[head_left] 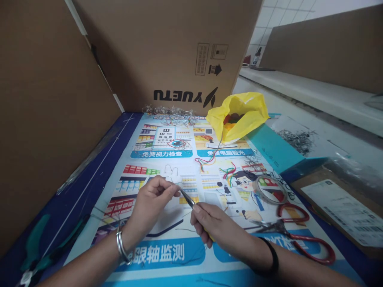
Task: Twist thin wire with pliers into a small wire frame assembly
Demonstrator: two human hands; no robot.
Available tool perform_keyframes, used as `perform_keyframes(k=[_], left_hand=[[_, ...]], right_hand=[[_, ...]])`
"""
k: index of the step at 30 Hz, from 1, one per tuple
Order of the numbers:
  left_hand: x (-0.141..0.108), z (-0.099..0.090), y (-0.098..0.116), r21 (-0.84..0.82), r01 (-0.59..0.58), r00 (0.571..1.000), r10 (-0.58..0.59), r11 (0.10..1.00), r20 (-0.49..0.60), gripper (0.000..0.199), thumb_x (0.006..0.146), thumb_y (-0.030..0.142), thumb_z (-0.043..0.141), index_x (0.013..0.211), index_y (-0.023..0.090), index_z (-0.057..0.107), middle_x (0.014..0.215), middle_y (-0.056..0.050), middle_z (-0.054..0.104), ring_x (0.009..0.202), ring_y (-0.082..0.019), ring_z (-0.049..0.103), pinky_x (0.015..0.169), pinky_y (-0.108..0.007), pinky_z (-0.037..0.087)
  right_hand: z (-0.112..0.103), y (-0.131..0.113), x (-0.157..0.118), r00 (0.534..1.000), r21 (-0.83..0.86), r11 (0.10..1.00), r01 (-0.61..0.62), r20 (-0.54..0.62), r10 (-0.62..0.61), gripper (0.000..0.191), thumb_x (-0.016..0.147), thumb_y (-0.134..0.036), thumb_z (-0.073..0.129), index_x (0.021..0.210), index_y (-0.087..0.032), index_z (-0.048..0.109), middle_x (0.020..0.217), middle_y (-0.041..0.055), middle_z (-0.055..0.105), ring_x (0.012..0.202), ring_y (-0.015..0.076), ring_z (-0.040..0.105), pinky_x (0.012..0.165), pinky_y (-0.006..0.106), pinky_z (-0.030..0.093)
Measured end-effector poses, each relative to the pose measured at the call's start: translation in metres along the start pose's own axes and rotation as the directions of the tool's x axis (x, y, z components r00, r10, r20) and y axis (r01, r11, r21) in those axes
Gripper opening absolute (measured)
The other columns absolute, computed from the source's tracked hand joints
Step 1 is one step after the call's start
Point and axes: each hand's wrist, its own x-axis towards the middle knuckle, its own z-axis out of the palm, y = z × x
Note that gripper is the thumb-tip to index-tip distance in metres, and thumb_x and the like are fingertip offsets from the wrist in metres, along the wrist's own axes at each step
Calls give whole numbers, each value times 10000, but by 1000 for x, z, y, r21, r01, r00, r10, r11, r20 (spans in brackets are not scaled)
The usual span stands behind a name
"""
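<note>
Near the middle of the bench (pixel 74 199), over the printed sheet (pixel 134 279), both hands meet fingertips to tool. The left hand (pixel 154 195) is pinched, thumb against forefinger, on what seems a thin wire (pixel 180 186), too fine to trace fully. The right hand (pixel 208 221) is closed round the handles of the pliers (pixel 188 198), whose long axis slants from the near right toward the far left, so the nose lies at the left fingertips, right by the wire. The left hand is the nearer one to that tip; whether the nose grips the wire, I cannot tell. Red-handled scissors (pixel 279 228) lie beside the right forearm, toward the right edge; coloured cords (pixel 229 174) lie beyond the right hand.
</note>
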Motion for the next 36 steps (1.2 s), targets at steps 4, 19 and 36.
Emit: perform_keyframes(k=[4, 19, 36], left_hand=[[-1, 0, -1, -1, -17, 1000, 17, 1000, 16, 161, 753, 248, 634, 668, 162, 526, 652, -9, 659, 655, -133, 611, 658, -248, 464], [4, -7, 8, 304, -167, 962, 87, 938, 259, 181, 829, 271, 486, 742, 187, 621, 689, -12, 650, 670, -141, 596, 621, -235, 439], [12, -19, 13, 426, -358, 886, 158, 831, 437, 246, 873, 251, 405, 712, 185, 578, 666, 4, 609, 641, -134, 566, 617, -234, 395]], right_hand=[[0, -3, 0, 1000, 8, 1000, 2, -7, -2, 469, 844, -596, 321, 740, -165, 476, 568, -30, 440, 418, 71, 427, 357, 176, 344], [0, 1, 0, 999, -134, 991, 26, -23, -29, 467, 872, -579, 291, 721, -178, 477, 525, -44, 388, 454, 74, 382, 416, 188, 279], [-7, -6, 0, 996, -295, 952, 84, 15, -83, 362, 886, -433, 352, 639, -178, 424, 581, -24, 433, 531, 88, 394, 484, 201, 295]])
